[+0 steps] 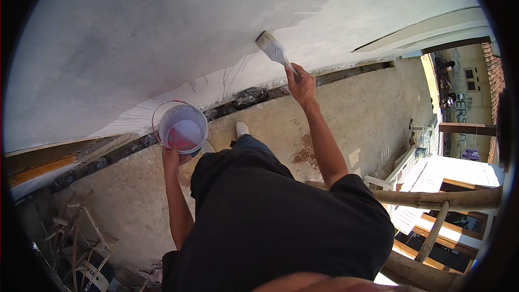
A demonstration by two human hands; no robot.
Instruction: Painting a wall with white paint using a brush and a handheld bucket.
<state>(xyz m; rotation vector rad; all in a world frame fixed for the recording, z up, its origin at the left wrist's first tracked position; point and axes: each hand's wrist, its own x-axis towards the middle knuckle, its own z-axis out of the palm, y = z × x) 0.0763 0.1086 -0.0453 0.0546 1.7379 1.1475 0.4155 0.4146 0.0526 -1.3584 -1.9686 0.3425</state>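
Right hand [303, 85] gripping brush [274, 50], bluish graffiti [460, 109]

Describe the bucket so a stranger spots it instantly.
Find the large grey-and-white wall across the top. By its lower edge, the left hand holds a bucket, set apart from the flat paintbrush by its round open top and red-streaked inside.
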